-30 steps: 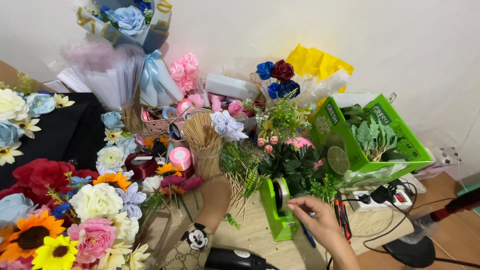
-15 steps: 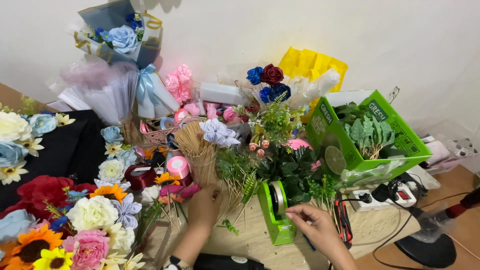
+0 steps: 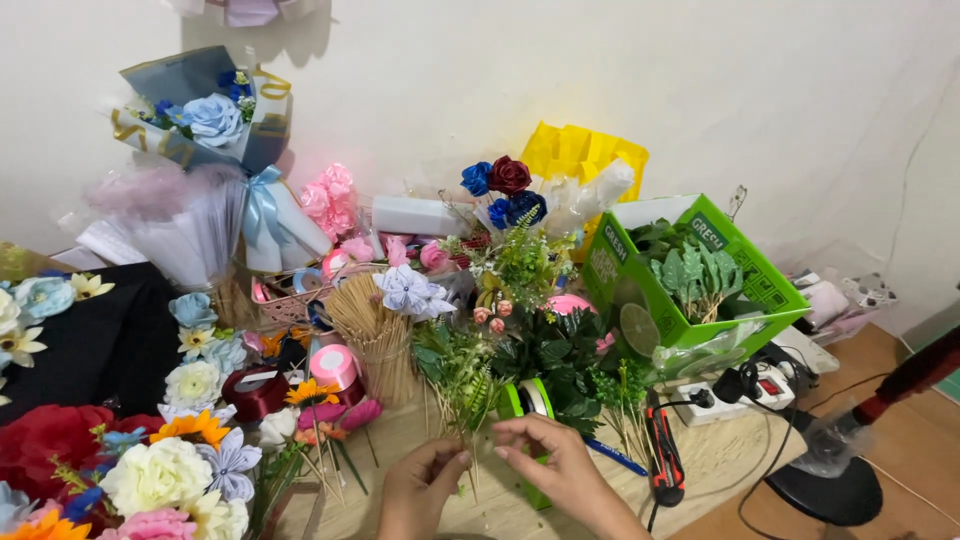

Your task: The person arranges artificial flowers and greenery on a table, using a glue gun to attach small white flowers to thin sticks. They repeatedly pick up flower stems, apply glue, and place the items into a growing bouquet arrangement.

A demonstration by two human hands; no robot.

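Note:
My left hand [image 3: 422,492] and my right hand [image 3: 556,468] meet at the bottom centre over a wooden tabletop [image 3: 720,470]. Their fingertips nearly touch and pinch the thin stems of a green artificial leafy sprig [image 3: 458,378] that stands up between them. Just behind my right hand stands a green tape dispenser [image 3: 528,400]. A bundle of thin wooden sticks [image 3: 372,335] stands upright to the upper left of my left hand, topped by a pale lilac paper flower [image 3: 408,290].
Artificial flowers [image 3: 150,470] crowd the left side, with ribbon rolls [image 3: 335,365] and wrapped bouquets [image 3: 215,125] behind. A green box of leaves [image 3: 700,275], a power strip [image 3: 745,390], a red-and-black cutter [image 3: 662,450] and a black lamp base [image 3: 825,490] lie to the right.
My left hand came down from the stick bundle to the front. My right hand shifted left from beside the tape dispenser, and both now meet on the sprig's stems.

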